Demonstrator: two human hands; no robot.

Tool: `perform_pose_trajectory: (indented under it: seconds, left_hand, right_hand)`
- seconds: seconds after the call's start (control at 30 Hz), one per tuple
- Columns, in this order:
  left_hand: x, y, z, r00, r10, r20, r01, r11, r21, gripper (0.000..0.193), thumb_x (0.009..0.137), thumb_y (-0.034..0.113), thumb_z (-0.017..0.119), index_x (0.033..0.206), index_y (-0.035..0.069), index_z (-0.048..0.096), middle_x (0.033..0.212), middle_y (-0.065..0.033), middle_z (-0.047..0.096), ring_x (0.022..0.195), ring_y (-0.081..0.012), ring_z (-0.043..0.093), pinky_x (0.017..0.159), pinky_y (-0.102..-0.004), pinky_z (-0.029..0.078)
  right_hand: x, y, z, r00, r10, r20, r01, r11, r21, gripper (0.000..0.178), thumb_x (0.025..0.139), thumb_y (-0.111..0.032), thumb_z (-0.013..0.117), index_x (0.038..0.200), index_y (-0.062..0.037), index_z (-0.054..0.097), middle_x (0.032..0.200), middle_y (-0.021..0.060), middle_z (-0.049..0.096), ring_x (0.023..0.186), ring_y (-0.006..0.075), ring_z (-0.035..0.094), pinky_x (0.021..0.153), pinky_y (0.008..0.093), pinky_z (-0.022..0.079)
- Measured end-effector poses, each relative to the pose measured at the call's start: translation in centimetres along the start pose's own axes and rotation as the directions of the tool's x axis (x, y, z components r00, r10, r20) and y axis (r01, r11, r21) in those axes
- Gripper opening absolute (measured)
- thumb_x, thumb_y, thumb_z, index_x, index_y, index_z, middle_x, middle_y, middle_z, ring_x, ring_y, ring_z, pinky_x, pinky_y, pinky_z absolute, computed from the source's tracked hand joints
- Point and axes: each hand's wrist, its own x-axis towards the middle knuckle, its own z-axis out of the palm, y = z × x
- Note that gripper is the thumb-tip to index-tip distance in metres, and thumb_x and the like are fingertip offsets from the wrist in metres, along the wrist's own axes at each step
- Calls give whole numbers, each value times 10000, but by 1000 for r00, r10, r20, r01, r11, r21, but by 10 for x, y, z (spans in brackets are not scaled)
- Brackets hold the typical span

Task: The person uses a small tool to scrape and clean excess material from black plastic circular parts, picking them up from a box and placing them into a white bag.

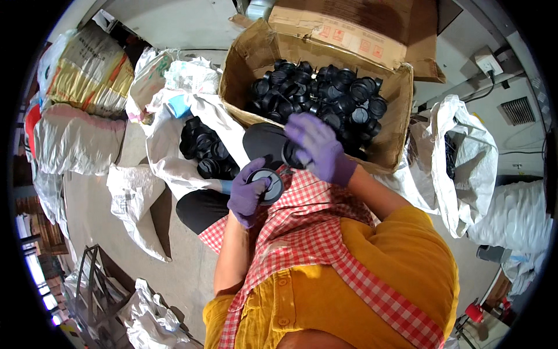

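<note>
Grey floor (189, 273), disc (272, 191) in left fingers (254, 167)

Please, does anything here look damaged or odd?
Yes, mildly: the cardboard box near the top centre looks worn, with a ragged, creased rim. The black parts inside lie jumbled, though that seems ordinary for loose pieces.

Lids (343, 93) fill the carton (235, 81) before me; off its near left corner, a sack (160, 139) on the floor (189, 273) holds more. Another sack (478, 168) stands beyond its right edge. One lid (275, 189) sits in my left fingers (256, 188).
</note>
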Motion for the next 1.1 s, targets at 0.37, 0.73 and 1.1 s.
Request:
perform_pose_trajectory:
  seconds: [0.37, 0.73, 1.1]
  left_hand:
    - [-22, 28, 0, 540, 435, 721, -571, -440, 693, 414, 727, 83, 582, 1140, 106, 554, 922, -77, 615, 823, -270, 601, 758, -382, 482]
    - [-60, 40, -43, 727, 686, 25, -686, 727, 25, 453, 773, -1, 578, 1201, 14, 429, 950, -76, 552, 842, -165, 544, 746, -286, 450]
    - [-13, -12, 15, 863, 485, 142, -498, 768, 404, 430, 770, -12, 582, 1196, 22, 532, 1208, -88, 517, 1048, -182, 526, 888, -305, 434]
  right_hand:
    - [-4, -22, 36, 691, 40, 722, -86, 996, 27, 217, 786, -242, 603, 878, -47, 625, 869, 196, 630, 877, 355, 595, 811, 438, 440]
    - [-5, -16, 12, 441, -449, 777, -872, -9, 490, 220, 822, -158, 599, 963, 11, 604, 739, 72, 606, 646, 127, 559, 613, 248, 446]
    - [47, -30, 31, 976, 216, -11, -120, 581, 805, 118, 813, -29, 533, 915, -15, 589, 896, 97, 613, 818, 183, 597, 757, 290, 480]
